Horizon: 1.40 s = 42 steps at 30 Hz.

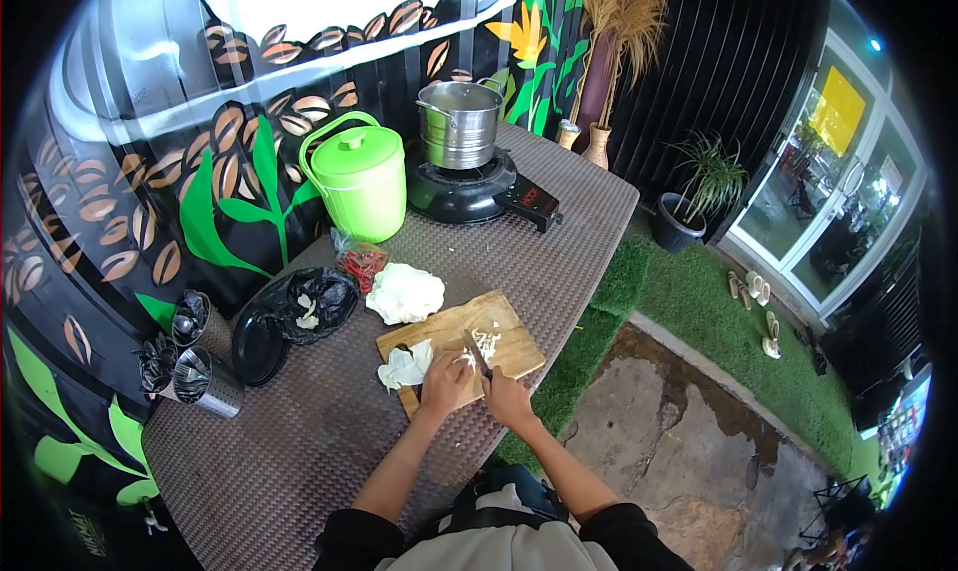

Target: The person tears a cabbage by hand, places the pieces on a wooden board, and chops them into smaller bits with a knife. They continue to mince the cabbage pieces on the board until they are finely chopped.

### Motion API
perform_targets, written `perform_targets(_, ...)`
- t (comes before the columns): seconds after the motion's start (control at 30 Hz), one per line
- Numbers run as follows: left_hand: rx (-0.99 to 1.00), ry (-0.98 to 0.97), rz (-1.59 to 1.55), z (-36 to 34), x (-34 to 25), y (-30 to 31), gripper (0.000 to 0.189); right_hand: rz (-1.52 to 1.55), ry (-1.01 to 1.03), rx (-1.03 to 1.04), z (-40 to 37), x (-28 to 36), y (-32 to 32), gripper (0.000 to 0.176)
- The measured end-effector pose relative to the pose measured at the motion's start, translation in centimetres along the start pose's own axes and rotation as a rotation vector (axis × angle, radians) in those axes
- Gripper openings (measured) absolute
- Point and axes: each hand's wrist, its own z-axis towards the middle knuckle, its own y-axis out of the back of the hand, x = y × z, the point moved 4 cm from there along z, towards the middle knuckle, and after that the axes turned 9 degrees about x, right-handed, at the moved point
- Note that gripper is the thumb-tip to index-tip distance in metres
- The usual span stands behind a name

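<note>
My right hand [507,399] is closed round the handle of a knife [479,351], whose blade lies over the wooden cutting board [514,339]. Close to the blade, my left hand [446,381] rests on the board with its fingers bent over white pieces; what they press on is too small to make out. Chopped white bits [486,341] are scattered beside the knife. On the board's left part is a pale leafy piece [406,365]. Beyond the board sits a larger whitish leafy head [405,293].
A black plastic bag [324,301], a bag of red items [361,264] and cutlery holders [210,383] stand left. Behind are a lime-green bucket [364,187] and a steel pot [459,127] on a portable stove [454,192]. The table edge [589,301] runs along the right.
</note>
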Motion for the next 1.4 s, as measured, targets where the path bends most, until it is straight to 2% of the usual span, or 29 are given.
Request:
perform_targets(0.17,0.022,0.093,-0.092,0.0,0.7,0.5,0.006,-0.027,0.003,0.020,0.0,-0.1,-0.9,0.034)
perform_targets(0.4,-0.042,0.064,-0.050,0.3,0.1,0.6,0.006,-0.100,0.046,-0.082,0.4,0.2,0.3,0.032)
perform_targets(0.5,-0.105,0.078,-0.002,0.3,0.1,1.0,0.008,-0.119,0.084,-0.060,0.4,0.4,0.1,0.031)
perform_targets(0.67,-0.100,0.214,0.041,-0.3,1.5,0.5,0.011,-0.103,0.107,-0.047,0.2,0.8,-0.1,0.032)
perform_targets(0.77,-0.028,0.188,0.009,-0.1,1.9,0.2,0.011,-0.108,0.126,-0.051,0.1,1.0,0.1,0.032)
perform_targets(0.97,-0.024,0.143,0.005,0.1,2.1,0.2,0.009,-0.137,0.129,-0.043,0.2,1.2,-0.4,0.032)
perform_targets(1.4,-0.071,0.238,-0.092,0.6,2.3,0.4,0.005,-0.196,0.058,-0.057,0.2,1.1,-2.0,0.029)
